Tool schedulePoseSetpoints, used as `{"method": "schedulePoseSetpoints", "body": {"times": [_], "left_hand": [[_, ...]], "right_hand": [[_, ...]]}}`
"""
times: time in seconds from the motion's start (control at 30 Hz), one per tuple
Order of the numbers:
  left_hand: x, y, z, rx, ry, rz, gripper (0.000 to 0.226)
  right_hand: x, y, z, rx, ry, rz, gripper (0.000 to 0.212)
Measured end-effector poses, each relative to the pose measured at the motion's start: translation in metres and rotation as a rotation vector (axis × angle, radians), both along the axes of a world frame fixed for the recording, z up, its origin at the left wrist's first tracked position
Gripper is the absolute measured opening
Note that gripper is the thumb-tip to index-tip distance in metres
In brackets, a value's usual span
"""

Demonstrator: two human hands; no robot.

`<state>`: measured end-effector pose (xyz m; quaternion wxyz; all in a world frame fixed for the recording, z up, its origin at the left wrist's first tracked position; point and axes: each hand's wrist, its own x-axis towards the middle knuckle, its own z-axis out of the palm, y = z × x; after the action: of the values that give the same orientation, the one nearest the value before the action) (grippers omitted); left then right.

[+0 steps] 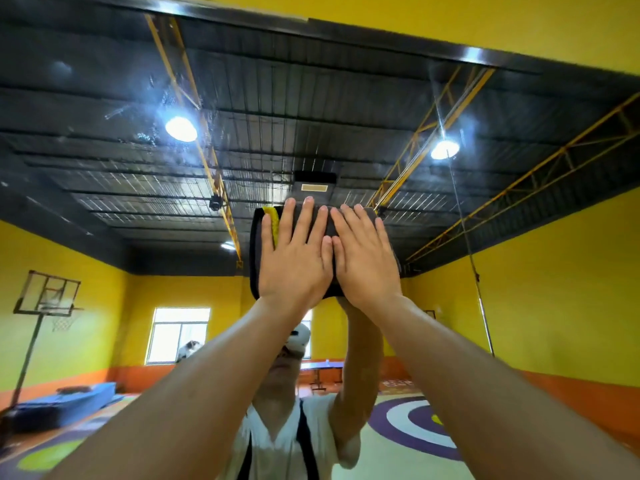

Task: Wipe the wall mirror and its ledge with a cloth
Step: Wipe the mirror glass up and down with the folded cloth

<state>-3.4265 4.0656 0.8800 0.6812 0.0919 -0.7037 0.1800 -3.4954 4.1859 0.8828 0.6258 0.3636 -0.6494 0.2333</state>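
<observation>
The wall mirror (114, 174) fills nearly the whole view and reflects a hall with a dark ceiling. A folded dark grey cloth (255, 252) with a yellow edge lies flat against the glass, high up at the centre. My left hand (294, 261) and my right hand (365, 261) sit side by side on the cloth. Their palms are flat and their fingers point up, pinning it to the mirror. Both of my arms reach up from the bottom of the view. The ledge is not in view.
The mirror's dark top frame (381, 34) runs under a yellow wall (450, 15). Smears and droplets show on the glass near the reflected lamps (181, 129). The reflection holds a person in a white shirt, a basketball hoop (48, 294), blue mats (65, 403) and a window (180, 332).
</observation>
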Motion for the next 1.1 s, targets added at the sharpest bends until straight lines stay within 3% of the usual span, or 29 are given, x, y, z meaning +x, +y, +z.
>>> {"method": "schedulePoseSetpoints", "body": {"times": [0.43, 1.1], "left_hand": [[-0.054, 0.078, -0.029, -0.016, -0.048, 0.052, 0.058], [-0.054, 0.092, -0.239, -0.029, -0.131, 0.075, 0.057]], "right_hand": [[-0.064, 0.08, -0.034, 0.02, -0.013, 0.01, 0.053], [-0.078, 0.093, -0.247, 0.089, 0.035, -0.012, 0.058]]}}
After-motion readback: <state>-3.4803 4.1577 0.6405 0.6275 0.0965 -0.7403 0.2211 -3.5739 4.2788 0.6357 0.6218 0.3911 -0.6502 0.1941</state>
